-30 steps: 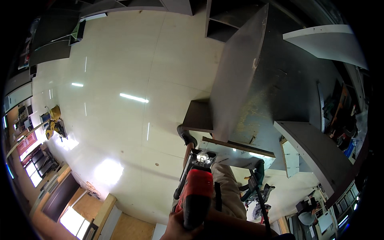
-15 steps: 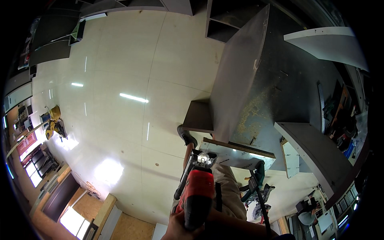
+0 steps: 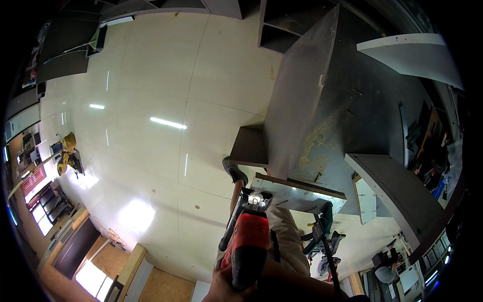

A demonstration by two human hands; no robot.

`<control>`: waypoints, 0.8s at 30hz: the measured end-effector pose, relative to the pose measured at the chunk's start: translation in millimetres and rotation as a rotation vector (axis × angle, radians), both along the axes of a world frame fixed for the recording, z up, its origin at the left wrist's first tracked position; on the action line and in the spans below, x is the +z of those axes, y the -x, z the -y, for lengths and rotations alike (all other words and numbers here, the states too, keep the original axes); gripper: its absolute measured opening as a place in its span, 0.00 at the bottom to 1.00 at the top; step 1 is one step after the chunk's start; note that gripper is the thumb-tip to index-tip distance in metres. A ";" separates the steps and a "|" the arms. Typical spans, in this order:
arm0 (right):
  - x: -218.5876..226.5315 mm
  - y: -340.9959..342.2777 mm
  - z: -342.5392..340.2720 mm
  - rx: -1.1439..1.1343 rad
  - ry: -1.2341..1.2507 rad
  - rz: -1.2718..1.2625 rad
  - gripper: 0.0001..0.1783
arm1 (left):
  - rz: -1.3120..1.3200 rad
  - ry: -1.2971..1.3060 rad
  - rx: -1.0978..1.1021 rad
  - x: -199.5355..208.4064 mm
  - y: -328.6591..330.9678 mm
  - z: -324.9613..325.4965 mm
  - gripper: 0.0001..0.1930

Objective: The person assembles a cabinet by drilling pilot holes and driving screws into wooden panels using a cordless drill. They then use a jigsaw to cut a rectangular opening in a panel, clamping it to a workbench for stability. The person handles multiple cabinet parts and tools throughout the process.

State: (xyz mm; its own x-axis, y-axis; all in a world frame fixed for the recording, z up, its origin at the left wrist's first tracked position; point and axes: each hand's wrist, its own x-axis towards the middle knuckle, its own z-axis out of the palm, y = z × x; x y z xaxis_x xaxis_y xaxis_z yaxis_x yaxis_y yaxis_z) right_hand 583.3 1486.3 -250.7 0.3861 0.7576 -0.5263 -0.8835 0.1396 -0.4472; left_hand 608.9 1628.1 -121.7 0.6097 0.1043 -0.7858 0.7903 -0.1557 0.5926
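Note:
A red and black jigsaw [image 3: 250,231] stands in front of me, its lit metal front end beside the left end of a pale, film-covered board [image 3: 302,195]. My left hand [image 3: 221,288] is closed against the jigsaw's rear at the lower edge; its fingers are partly hidden. From the lower right comes my right forearm [image 3: 302,284] in shadow, running in behind the jigsaw. The tool hides my right hand [image 3: 266,269] almost wholly, so its fingers cannot be made out. A dark bar clamp [image 3: 322,236] hangs at the board's right end.
A large grey cabinet panel [image 3: 302,85] and a dusty grey surface [image 3: 372,110] with sawdust lie ahead right. A grey board [image 3: 387,194] slants at the right. My shoe [image 3: 235,171] stands on the pale floor [image 3: 151,151]. A yellow machine [image 3: 68,158] sits far left.

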 end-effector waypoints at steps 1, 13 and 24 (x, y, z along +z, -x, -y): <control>4.4 -10.7 -0.3 -0.002 0.001 0.034 0.20 | -0.016 0.029 0.032 1.3 -1.6 -0.2 0.13; 6.8 -21.6 1.2 -0.079 0.084 0.014 0.17 | -0.025 0.091 0.027 -13.0 11.7 -3.7 0.09; 12.8 111.7 202.2 -0.172 1.040 -0.403 0.04 | -0.129 0.105 0.011 -4.7 11.5 -5.5 0.09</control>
